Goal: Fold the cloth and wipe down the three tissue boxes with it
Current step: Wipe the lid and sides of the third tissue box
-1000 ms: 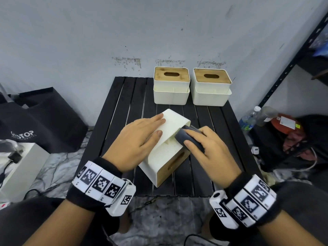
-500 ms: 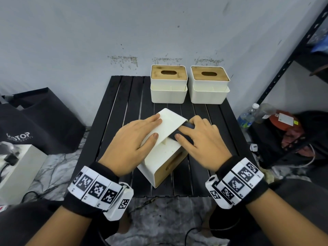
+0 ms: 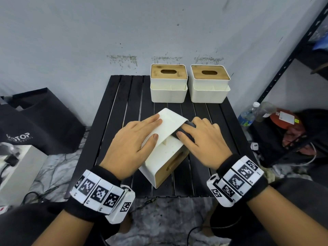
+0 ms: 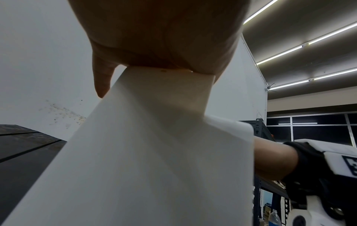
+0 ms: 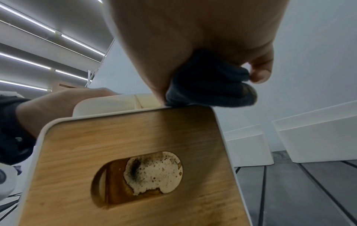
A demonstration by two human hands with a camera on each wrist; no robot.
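white tipped tissue box [image 3: 166,153] under flat left hand [image 3: 132,144], right hand [image 3: 204,139] pinching dark cloth [image 3: 185,133]

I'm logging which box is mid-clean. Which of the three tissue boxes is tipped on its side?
The near tissue box between the hands: its wooden lid faces sideways toward the person. The two back boxes stand upright, lids on top.

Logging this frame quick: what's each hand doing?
Left hand: open, flat on the tipped tissue box.
Right hand: holding the dark cloth against that box.
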